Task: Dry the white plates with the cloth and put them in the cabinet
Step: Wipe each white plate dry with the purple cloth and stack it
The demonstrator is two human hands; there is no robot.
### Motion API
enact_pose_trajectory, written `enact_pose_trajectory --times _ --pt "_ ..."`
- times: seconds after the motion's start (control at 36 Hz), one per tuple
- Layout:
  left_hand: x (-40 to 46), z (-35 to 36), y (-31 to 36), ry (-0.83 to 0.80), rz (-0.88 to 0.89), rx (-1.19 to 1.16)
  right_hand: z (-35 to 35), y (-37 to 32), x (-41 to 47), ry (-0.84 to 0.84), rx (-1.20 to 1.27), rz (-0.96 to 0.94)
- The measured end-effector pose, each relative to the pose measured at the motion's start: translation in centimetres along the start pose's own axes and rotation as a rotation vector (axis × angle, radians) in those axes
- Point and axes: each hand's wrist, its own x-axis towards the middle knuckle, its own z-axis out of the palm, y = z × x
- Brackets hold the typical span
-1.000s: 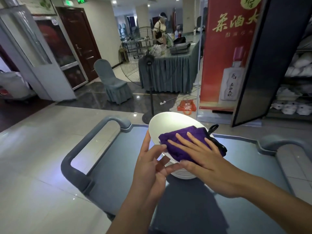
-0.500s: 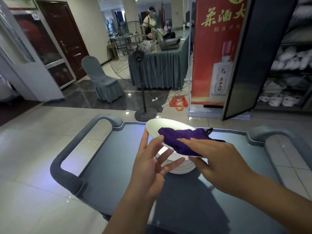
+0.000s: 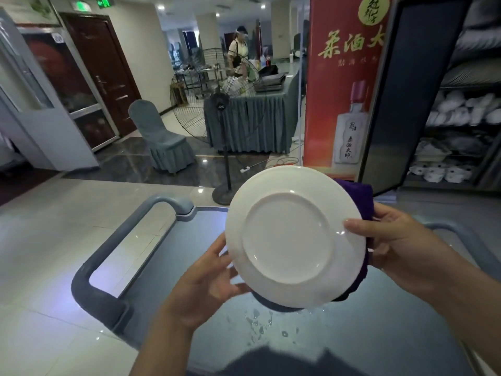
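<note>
Plate (image 3: pixel 287 240) underside up; right hand (image 3: pixel 401 245) grips rim with purple cloth (image 3: pixel 357 194); left hand (image 3: pixel 206 283) fingers spread, supporting edge.

Two bare forearms reach into view from the bottom edge, ending in a left hand (image 3: pixel 208 289) and a right hand (image 3: pixel 401 245). No sleeves, watch, rings or gloves show on either. Fingernails are short and unpainted.

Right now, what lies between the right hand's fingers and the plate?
The purple cloth, behind the plate; only the right hand's thumb touches the plate directly. Head view.
</note>
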Motion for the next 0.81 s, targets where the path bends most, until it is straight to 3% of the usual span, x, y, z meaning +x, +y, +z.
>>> enact_pose_trajectory --times 0.17,0.28,0.39,0.64,0.81 --pt "0.1 -0.6 -1.3 -0.271 0.122 -0.189 -0.7 1.3 0.4 -0.043 0.184 0.116" --pt "-0.2 -0.4 -1.5 -0.25 0.128 -0.193 -1.3 2.0 0.6 -0.02 0.259 0.219" --pt "-0.4 0.7 -1.1 -0.078 0.103 -0.178 -1.7 2.5 0.9 0.062 0.39 0.313" --pt "-1.3 1.8 0.8 0.007 0.178 0.105 -0.9 3.4 2.0 0.411 -0.032 0.195" --pt "-1.1 1.8 1.5 0.01 0.224 0.366 1.6 1.8 3.5 0.394 0.032 0.201"
